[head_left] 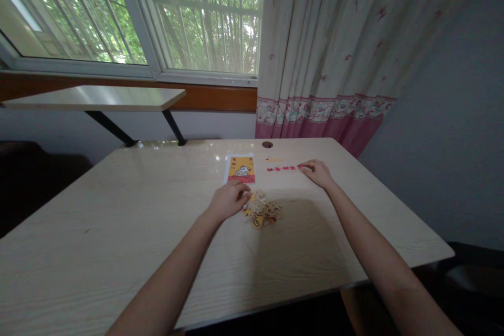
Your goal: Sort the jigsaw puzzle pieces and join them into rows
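A heap of loose jigsaw pieces (263, 210) lies on the pale wooden table (118, 220). My left hand (229, 199) rests at the heap's left edge, fingers curled down onto the pieces. Beyond it lies a yellow and red picture card (240, 168) with a cartoon animal. To the right, a short row of joined red pieces (282, 168) runs across the table. My right hand (318, 172) is at the row's right end, fingertips pressed together on the last red piece. A single yellow piece (273, 159) lies just behind the row.
A round cable hole (267, 144) sits near the table's far edge. A narrow shelf on black brackets (98, 98) juts out under the window at the left. A patterned curtain (326, 63) hangs behind the table. The grey wall (452, 115) is at the right.
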The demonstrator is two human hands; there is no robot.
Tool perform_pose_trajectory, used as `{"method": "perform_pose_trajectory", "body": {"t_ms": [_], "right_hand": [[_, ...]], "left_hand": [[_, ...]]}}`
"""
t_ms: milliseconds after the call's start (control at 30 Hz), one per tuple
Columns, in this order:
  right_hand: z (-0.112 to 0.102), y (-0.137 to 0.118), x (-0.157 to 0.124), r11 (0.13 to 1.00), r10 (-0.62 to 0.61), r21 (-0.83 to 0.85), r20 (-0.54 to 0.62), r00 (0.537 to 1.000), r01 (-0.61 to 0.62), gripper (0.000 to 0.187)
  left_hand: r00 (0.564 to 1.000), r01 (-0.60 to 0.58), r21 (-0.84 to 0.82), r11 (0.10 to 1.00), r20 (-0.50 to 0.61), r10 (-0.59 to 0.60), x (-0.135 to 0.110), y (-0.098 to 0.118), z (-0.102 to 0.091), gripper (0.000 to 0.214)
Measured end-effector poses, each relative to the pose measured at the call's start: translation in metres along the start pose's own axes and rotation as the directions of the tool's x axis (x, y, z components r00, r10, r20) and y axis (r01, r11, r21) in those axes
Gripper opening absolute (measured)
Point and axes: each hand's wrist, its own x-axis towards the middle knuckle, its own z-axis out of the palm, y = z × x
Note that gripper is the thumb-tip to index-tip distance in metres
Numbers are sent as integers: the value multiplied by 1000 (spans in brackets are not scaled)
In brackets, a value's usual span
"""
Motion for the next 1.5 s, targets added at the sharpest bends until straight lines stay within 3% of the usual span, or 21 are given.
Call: {"method": "perform_pose_trajectory", "body": {"t_ms": [800,1500], "right_hand": [[-2,-10,-1,1000,23,14,-37,999,-23,26],[-6,-17,-2,999,36,-27,-18,999,-36,30]], "left_hand": [[1000,-21,-49,999,7,21,1,1,-3,25],[998,-37,-72,997,57,41,2,-4,-3,24]]}}
